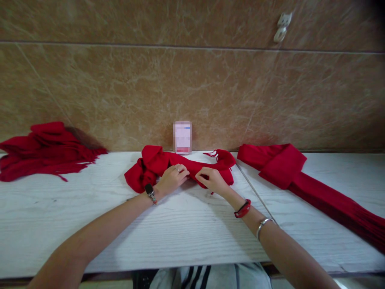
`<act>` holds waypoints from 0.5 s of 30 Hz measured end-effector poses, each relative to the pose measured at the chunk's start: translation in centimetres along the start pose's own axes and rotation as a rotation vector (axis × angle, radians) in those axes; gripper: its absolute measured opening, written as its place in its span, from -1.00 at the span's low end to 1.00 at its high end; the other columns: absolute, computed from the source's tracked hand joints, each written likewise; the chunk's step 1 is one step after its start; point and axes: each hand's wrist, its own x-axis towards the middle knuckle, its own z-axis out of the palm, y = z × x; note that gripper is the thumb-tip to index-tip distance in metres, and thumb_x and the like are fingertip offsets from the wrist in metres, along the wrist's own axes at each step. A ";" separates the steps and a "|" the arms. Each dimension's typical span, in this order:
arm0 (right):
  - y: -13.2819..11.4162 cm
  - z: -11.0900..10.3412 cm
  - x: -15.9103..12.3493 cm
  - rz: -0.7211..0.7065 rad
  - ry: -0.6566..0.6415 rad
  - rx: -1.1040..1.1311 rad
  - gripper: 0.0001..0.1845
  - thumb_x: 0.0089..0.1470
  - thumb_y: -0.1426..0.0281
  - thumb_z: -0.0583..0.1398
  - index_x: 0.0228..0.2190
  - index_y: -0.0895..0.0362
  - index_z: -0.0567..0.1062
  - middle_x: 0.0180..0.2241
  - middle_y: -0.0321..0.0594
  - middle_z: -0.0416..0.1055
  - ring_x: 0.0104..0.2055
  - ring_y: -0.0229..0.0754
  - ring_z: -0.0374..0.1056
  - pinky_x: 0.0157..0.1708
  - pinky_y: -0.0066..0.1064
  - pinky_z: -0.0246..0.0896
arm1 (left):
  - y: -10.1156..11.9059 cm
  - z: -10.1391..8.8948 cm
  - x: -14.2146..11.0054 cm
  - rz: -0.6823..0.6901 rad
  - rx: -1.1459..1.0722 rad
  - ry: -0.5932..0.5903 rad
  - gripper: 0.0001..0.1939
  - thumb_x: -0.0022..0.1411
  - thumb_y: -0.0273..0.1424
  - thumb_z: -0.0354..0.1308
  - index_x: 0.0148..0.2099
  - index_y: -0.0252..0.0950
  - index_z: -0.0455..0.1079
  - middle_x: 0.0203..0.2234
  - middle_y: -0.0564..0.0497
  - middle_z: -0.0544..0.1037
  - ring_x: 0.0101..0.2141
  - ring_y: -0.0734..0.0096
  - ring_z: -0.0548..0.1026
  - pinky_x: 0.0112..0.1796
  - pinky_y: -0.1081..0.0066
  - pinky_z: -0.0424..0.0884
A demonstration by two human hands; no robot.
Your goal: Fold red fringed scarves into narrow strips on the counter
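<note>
A red scarf [155,158] with fringe lies bunched at the middle of the white table, its left end heaped in folds and its right end curled up. My left hand [174,178] is closed, its fingers pinching the near edge of the scarf's middle stretch. Just to the right, my right hand [213,180] pinches the same edge with thumb and forefinger. A narrow gap separates the two sets of fingertips.
Another red scarf [42,148] sits crumpled at the far left. At the right, a folded red scarf [279,164] trails toward the table's front edge. A small blurred card [182,137] leans against the brown marbled wall [120,88]. A white cat-shaped hook [283,27] hangs above.
</note>
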 end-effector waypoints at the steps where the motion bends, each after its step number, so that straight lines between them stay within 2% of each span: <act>1: -0.1 0.0 0.0 -0.008 -0.005 0.000 -0.84 0.01 0.48 0.11 -0.53 0.16 0.47 -0.49 -0.22 0.44 -0.44 -0.25 0.32 -0.38 -0.43 0.20 | 0.0 -0.1 0.0 0.004 0.002 -0.011 -0.81 0.30 -0.39 -0.05 -0.26 -0.32 0.36 -0.35 -0.04 0.39 -0.29 0.34 0.35 -0.23 0.33 0.34; 7: -0.5 -0.1 0.0 -0.016 -0.023 0.000 -0.82 0.03 0.47 0.09 -0.53 0.16 0.47 -0.49 -0.23 0.44 -0.43 -0.25 0.32 -0.38 -0.43 0.22 | 0.2 -0.3 -0.1 0.047 -0.002 -0.032 -0.78 0.31 -0.45 -0.09 -0.26 -0.32 0.38 -0.37 -0.05 0.40 -0.30 0.36 0.35 -0.26 0.34 0.32; 15: -0.5 0.1 -0.1 -0.004 -0.028 0.040 -0.83 0.03 0.44 0.09 -0.53 0.15 0.44 -0.50 -0.25 0.42 -0.45 -0.26 0.31 -0.40 -0.44 0.21 | 0.3 -0.1 -0.3 0.105 0.046 0.126 -0.83 0.29 -0.42 -0.04 -0.19 -0.35 0.36 -0.36 -0.05 0.42 -0.29 0.33 0.36 -0.28 0.36 0.30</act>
